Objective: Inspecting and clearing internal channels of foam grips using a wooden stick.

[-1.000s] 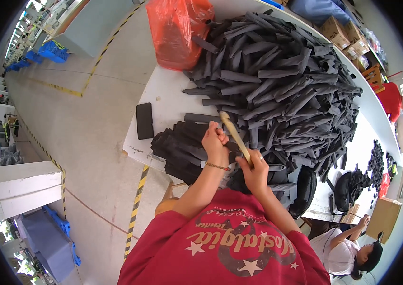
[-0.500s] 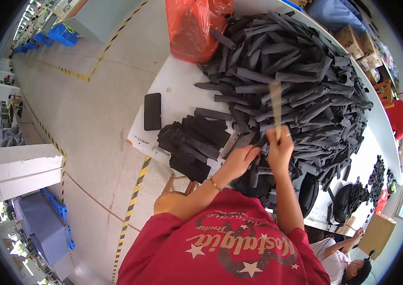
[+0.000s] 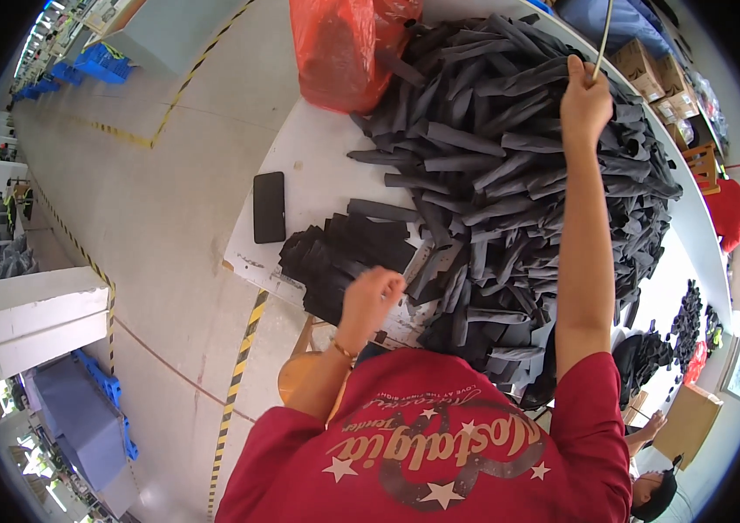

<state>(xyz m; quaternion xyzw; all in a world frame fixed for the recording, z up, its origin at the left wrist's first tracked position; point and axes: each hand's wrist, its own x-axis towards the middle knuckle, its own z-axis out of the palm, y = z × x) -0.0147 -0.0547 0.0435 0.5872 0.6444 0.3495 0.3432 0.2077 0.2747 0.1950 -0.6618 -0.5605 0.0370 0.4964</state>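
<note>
**Stick raised high over the pile**

Raised since 0.5 s ago, the right hand [image 3: 585,98] grips a thin pale stick [image 3: 603,39] above the heaped dark fabric strips [image 3: 518,174]. Nearer, the left hand [image 3: 372,295] is closed on a flat stack of black pieces [image 3: 335,253]. Beyond it lies a black phone [image 3: 269,207] on the white table [image 3: 318,148].

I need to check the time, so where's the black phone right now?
In the head view the black phone lies flat on the white table, left of the stacked black strips and the left hand.
</note>
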